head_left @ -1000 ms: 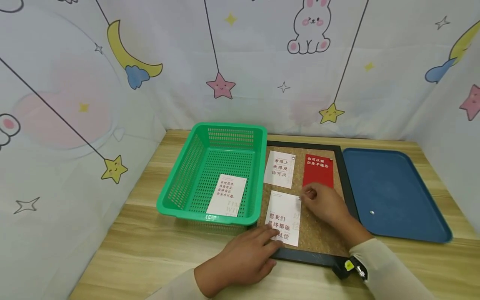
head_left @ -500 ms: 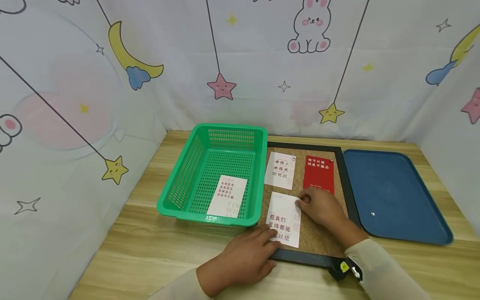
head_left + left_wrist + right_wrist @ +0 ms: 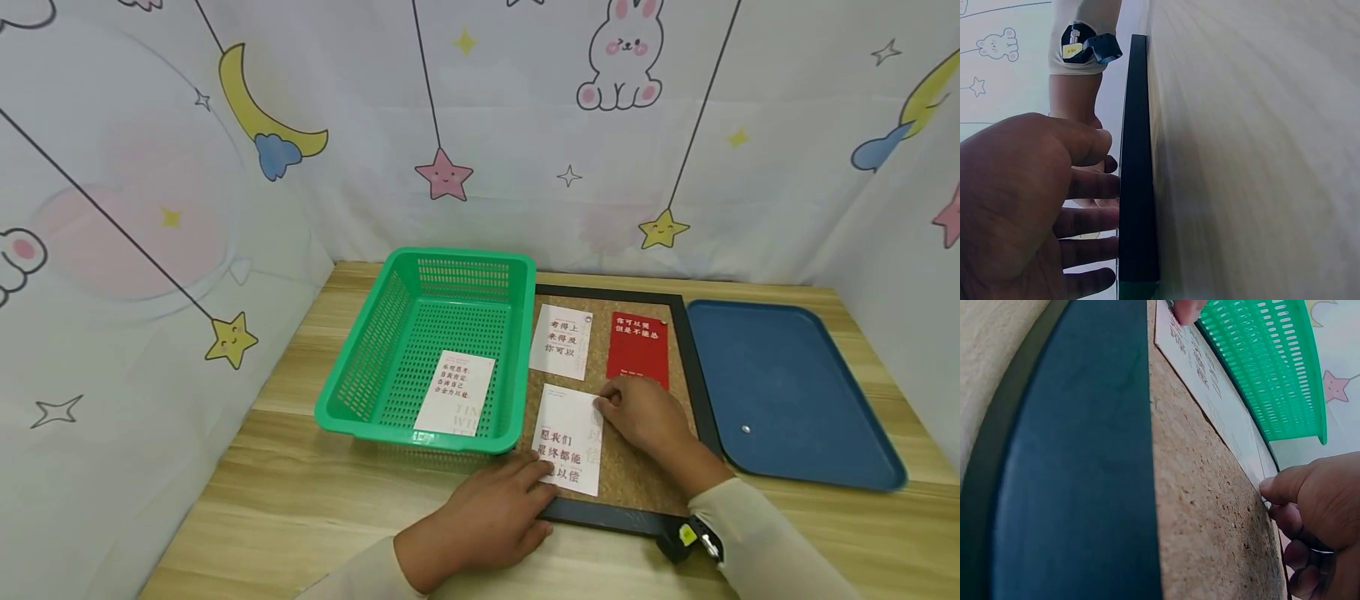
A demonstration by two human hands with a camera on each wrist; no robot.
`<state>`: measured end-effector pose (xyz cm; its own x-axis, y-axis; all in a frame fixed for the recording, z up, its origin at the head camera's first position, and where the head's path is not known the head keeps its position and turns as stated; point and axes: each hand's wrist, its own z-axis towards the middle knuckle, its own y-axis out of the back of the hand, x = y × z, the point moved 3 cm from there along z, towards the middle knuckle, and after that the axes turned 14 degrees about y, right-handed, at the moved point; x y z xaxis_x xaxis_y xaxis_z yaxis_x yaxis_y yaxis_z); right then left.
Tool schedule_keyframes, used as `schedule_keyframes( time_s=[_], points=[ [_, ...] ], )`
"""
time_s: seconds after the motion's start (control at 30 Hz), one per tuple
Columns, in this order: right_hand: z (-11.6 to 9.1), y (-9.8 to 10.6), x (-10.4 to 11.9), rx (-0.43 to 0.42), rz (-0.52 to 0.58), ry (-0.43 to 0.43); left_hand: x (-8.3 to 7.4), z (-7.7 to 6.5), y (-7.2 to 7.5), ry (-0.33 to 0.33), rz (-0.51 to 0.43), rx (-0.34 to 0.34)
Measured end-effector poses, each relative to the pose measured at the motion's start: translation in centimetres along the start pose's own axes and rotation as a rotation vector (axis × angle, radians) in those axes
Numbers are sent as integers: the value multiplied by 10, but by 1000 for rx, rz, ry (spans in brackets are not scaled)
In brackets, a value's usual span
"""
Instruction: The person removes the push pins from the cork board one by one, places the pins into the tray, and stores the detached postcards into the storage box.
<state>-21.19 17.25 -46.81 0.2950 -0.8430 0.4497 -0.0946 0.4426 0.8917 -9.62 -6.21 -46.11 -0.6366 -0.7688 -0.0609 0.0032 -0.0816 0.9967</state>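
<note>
A white card (image 3: 567, 437) with red print lies on the cork board (image 3: 637, 475), at its lower left. My left hand (image 3: 487, 517) rests across the board's front frame with its fingers straight and its fingertips on the card's lower left corner. At the card's upper right corner, my right hand (image 3: 648, 421) has its thumb (image 3: 1282, 484) and curled index finger pinched together. The silver thumbtack at that spot is now hidden by these fingers. Farther back on the board are another white card (image 3: 561, 342) and a red card (image 3: 637, 346), each with a tack at its upper right.
A green basket (image 3: 341, 367) stands left of the board, overlapping its edge, with a white card (image 3: 455, 393) inside. To the right lies a blue tray (image 3: 795, 392) bearing one silver tack (image 3: 746, 429). Printed curtains rise behind the wooden table (image 3: 300, 467).
My right hand has shifted slightly left and down, and its fingers now cover the tack that showed at the card's corner. My left hand has stayed in place.
</note>
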Motion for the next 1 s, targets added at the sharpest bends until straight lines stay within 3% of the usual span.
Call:
schedule_keyframes(
  time_s=[1.0],
  points=[
    [2, -1, 8, 18, -120, -4, 0, 4, 5, 8, 12, 39]
  ],
)
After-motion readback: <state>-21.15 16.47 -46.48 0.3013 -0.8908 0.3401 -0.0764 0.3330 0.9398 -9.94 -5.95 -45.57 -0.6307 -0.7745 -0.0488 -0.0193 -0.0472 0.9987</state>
